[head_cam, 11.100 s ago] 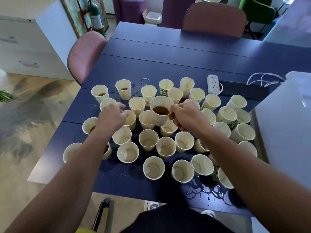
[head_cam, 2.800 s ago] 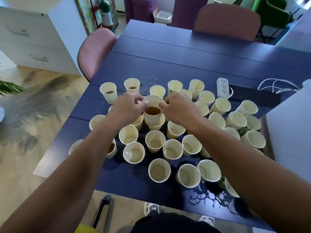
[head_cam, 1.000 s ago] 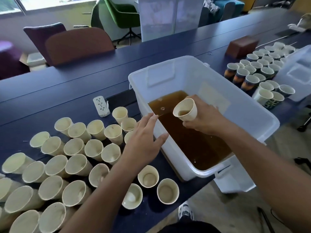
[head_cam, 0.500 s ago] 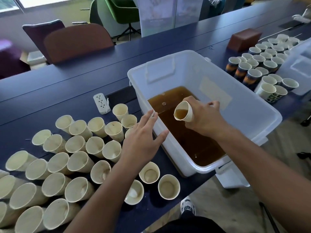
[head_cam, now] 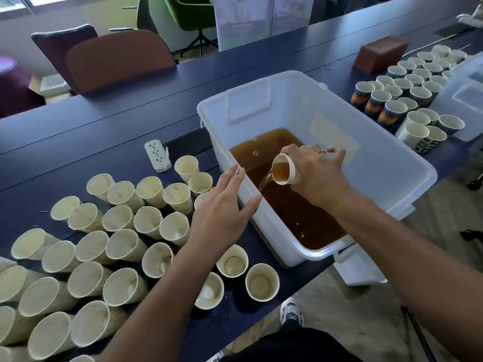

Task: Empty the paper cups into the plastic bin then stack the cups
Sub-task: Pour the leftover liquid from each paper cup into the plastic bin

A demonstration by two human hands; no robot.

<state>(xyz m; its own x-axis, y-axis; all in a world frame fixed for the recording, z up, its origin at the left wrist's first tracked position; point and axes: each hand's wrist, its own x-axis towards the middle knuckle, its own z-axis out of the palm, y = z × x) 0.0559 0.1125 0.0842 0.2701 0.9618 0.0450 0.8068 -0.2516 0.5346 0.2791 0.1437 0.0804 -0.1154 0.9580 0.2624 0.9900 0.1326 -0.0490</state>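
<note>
1. The dark blue long table [head_cam: 130, 118] carries everything, and the large translucent white plastic bin [head_cam: 392, 163] stands at its near edge, holding a pool of brown liquid [head_cam: 295, 212]. There is one bin in use; a second clear container [head_cam: 467, 100] sits at the far right, cut off by the frame.
2. The right hand [head_cam: 317, 173] grasps one cream paper cup [head_cam: 285, 169], fingers curled round its wall, tipped low over the bin's middle so a thin brown stream falls straight into the pool. To do this well, the person probably keeps the rim low and well inside the walls, tilts until the last drops run out, and holds off righting it until the stream stops.
3. The left hand [head_cam: 224, 207] is released, fingers straight, and appears to rest on the bin's near wall. That looks a sound brace against sliding.
4. Left of the bin stand roughly thirty empty cream paper cups [head_cam: 117, 226], unstacked, some cut off by the frame, so the count is approximate.
5. Right of the bin stand some thirty more patterned and white cups [head_cam: 407, 95]; their contents cannot be told.
6. One white power strip [head_cam: 156, 155] lies beside the bin.
</note>
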